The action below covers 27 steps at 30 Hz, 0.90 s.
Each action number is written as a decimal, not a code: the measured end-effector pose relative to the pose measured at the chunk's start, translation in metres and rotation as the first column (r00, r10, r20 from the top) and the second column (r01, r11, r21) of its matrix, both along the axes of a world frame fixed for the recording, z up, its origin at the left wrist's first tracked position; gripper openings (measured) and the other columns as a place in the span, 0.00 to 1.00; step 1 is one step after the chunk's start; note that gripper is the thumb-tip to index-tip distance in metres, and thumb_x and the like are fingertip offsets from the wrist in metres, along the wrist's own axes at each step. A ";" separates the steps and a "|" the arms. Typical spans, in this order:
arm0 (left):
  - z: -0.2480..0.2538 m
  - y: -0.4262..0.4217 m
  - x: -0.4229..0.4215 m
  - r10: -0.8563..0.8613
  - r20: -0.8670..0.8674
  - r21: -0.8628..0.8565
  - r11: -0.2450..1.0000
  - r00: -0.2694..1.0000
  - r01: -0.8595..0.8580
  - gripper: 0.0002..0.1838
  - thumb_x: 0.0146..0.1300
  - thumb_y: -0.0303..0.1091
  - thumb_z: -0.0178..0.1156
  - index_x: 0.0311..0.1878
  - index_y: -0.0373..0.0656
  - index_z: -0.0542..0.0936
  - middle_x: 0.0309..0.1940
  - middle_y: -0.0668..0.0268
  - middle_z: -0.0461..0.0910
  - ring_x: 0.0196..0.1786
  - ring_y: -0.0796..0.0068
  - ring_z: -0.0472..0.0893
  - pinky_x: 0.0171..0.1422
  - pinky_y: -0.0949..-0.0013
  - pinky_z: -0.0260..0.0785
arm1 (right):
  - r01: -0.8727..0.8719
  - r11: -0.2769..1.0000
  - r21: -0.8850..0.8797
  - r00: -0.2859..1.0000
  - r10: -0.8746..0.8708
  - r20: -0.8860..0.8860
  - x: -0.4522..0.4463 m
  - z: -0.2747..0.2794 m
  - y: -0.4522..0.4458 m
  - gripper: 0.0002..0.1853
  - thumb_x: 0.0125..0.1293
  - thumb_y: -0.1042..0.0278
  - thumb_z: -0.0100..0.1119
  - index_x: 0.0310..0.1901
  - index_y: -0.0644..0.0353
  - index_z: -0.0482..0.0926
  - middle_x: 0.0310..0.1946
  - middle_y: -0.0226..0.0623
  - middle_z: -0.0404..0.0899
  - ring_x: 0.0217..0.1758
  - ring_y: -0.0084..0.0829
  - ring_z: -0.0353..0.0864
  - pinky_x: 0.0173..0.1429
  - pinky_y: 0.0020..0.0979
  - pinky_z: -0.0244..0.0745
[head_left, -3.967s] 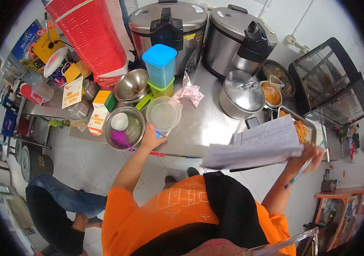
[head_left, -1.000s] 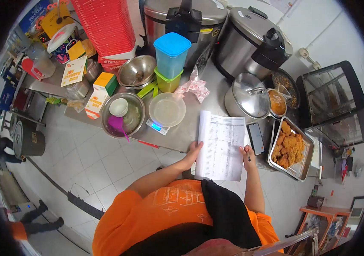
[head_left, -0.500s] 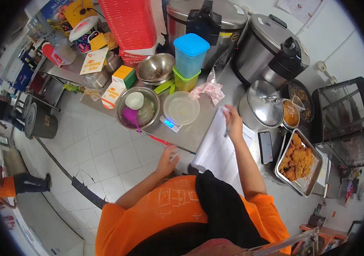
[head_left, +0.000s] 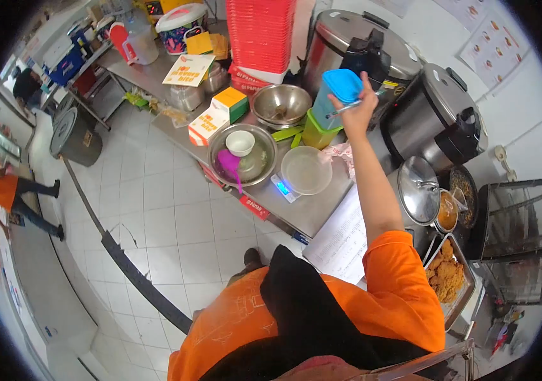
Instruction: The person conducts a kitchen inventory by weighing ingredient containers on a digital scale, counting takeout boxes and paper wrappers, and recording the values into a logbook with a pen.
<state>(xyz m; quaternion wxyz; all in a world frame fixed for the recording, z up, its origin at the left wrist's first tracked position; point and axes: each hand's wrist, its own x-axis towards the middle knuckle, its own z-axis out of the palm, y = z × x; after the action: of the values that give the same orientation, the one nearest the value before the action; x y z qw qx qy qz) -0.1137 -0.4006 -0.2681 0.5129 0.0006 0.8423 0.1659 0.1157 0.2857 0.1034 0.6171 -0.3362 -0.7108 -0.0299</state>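
In the head view, the right hand [head_left: 360,106] has a pen [head_left: 336,113] in its half-curled grip, fingers at the blue container [head_left: 341,87]; whether they clasp it is hard to tell. That container sits atop the green container [head_left: 318,132] on the desk [head_left: 314,213]. The left hand's grip cannot be told.

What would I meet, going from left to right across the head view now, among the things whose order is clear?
Grey lidded bin, purple scoop, small scale, right hand, lidded pot, black-framed case.
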 end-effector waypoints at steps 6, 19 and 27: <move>-0.008 -0.012 0.015 0.007 0.112 0.013 1.000 0.994 -0.008 0.26 0.57 0.43 0.61 0.50 0.30 0.72 0.40 0.50 0.79 0.42 0.56 0.80 0.45 0.59 0.72 | -0.106 0.994 0.011 0.993 0.106 -0.045 0.005 0.016 -0.053 0.49 0.33 0.63 0.79 0.64 0.53 0.67 0.46 0.37 0.70 0.45 0.33 0.66 0.48 0.29 0.63; -0.021 0.086 -0.050 0.057 -0.035 0.451 0.892 0.998 -0.035 0.20 0.60 0.44 0.57 0.46 0.35 0.76 0.37 0.61 0.81 0.34 0.71 0.79 0.33 0.66 0.71 | -0.248 0.954 -0.166 0.968 0.250 -0.010 -0.004 -0.116 -0.111 0.37 0.38 0.64 0.78 0.53 0.57 0.69 0.61 0.42 0.70 0.44 0.37 0.67 0.52 0.33 0.65; 0.035 0.120 -0.076 -0.317 0.403 0.186 0.947 0.858 0.263 0.18 0.63 0.43 0.52 0.51 0.41 0.75 0.40 0.59 0.81 0.39 0.65 0.80 0.41 0.60 0.74 | -0.181 0.752 -0.634 0.983 0.147 -0.106 0.081 -0.119 -0.278 0.13 0.61 0.68 0.59 0.46 0.63 0.74 0.53 0.43 0.78 0.41 0.29 0.73 0.46 0.27 0.66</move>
<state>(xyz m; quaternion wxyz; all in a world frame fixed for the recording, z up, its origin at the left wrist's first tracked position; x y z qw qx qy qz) -0.1894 -0.2811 -0.2333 0.7032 0.1231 0.6872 0.1348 0.1972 0.0082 -0.0159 0.4830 -0.4635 -0.6893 0.2770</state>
